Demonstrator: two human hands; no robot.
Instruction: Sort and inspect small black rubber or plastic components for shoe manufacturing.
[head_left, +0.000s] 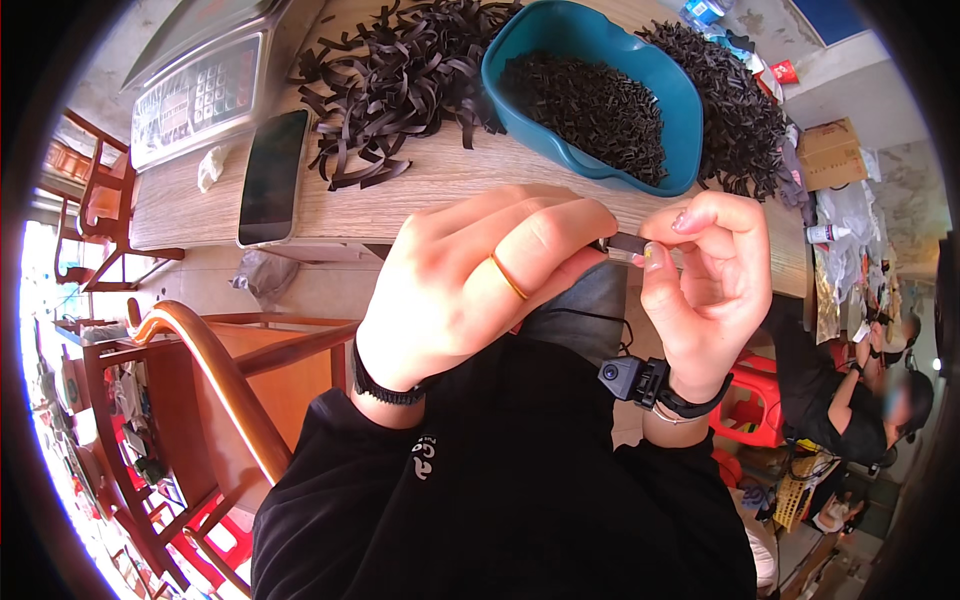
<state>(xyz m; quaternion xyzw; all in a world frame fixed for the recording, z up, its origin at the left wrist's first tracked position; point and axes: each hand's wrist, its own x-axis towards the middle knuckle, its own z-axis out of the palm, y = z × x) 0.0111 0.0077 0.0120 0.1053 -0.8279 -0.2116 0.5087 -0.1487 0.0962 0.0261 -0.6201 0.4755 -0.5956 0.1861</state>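
A black strip (627, 243) ran sideways on the near side of the tub (640, 62). The left hand (478, 265) pinched its left side in its fingers; the right hand (712, 285) pinched its right.

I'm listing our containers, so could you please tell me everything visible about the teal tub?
The teal tub looks like plastic, with rounded corners and a curved rim. It stands open side up on the wood-grain table, its length slanting down rightward in the picture. Short black pieces partly fill it. Longer black strips lie heaped to its left, another dark heap to its right. The left hand and right hand appear clear of it.
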